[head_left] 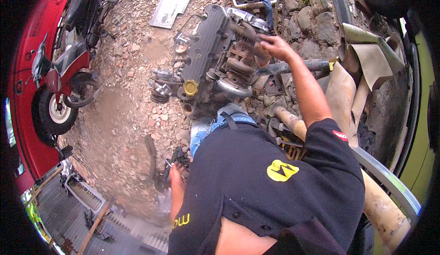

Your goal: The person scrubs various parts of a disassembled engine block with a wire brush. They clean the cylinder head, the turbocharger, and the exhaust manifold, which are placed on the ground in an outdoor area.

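A car engine stands on the rubble, with a dark ribbed cover and a yellow oil filler cap. My right hand is reached out over its rusty turbocharger side, where a rusty housing and a silver compressor housing show. The fingers are drawn together at a blurred brownish shape; whether they grip it cannot be told. Low by my side, my left hand holds a slim metal tool, its ends partly hidden. Dark hoses or gloves lie just beyond that hand.
A red vehicle and a parked motorcycle flank the left. A white crate of parts and a metal sheet lie beyond the engine. Stones, a dark pipe and bent beige sheets occupy the right.
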### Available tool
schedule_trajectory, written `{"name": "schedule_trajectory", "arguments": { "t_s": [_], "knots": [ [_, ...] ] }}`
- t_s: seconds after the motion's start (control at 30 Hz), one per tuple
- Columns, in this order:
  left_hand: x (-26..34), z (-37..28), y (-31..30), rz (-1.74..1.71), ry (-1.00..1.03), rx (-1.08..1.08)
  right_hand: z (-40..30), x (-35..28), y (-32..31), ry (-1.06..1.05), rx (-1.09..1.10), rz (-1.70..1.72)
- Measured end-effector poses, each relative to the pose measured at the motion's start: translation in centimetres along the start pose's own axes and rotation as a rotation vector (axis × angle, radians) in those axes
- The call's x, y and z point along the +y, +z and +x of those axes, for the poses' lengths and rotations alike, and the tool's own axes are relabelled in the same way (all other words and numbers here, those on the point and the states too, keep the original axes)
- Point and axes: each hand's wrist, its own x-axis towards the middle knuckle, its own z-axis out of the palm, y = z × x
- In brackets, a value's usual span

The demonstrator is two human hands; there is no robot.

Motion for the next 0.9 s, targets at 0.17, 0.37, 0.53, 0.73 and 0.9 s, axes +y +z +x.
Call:
{"name": "schedule_trajectory", "arguments": {
  "t_s": [0.17, 0.37, 0.53, 0.73, 0.9],
  "knots": [
    [3.9, 2.0, 0.2, -0.045, 0.023, 0.065, -2.4, 4.5, -0.8, 0.343, 0.175, -0.236],
    [3.9, 2.1, 0.6, 0.013, 0.031, 0.025, -2.7, 4.3, 0.0, 0.25, 0.343, 0.283],
    [-0.8, 2.9, -1.5, 0.025, 0.035, -0.042, -4.2, 3.1, 1.8, 0.272, 0.177, 0.35],
    [-1.1, 2.6, -2.3, 0.134, 0.044, -0.036, -5.2, 6.5, 0.2, 0.462, 0.321, 0.105],
    [2.0, 1.4, -1.7, 0.101, -0.014, -0.096, -5.1, 6.8, 4.3, 0.175, 0.388, 0.353]
  ]
}}
